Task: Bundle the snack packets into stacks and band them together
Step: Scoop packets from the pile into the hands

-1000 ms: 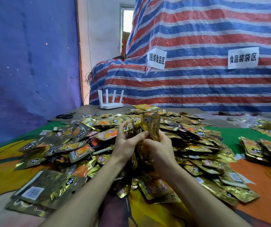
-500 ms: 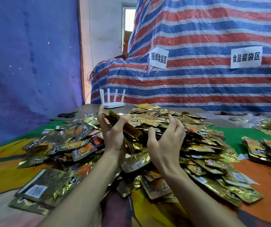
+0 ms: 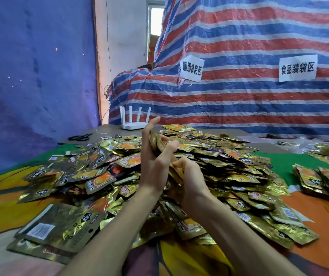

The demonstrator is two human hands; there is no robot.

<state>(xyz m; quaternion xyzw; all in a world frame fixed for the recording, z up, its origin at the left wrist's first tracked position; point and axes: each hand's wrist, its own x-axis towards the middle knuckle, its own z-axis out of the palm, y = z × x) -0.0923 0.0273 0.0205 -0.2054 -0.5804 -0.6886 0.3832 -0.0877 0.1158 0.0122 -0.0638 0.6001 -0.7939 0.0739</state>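
Holding a handful of snack packets [image 3: 158, 145], long axis upright, above the pile [image 3: 229, 172]: left grip [image 3: 152, 166] pinches the top, right grip [image 3: 192, 182] curls round the bottom.

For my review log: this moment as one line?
stage: gathering | left hand: holds packet stack | right hand: grips its lower end | rest: loose pile

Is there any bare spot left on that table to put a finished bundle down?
Yes: the green strip between the big packet pile and the stacks at right, the orange cloth left of the pile, and the grey board between scissors and router. The middle is crowded.
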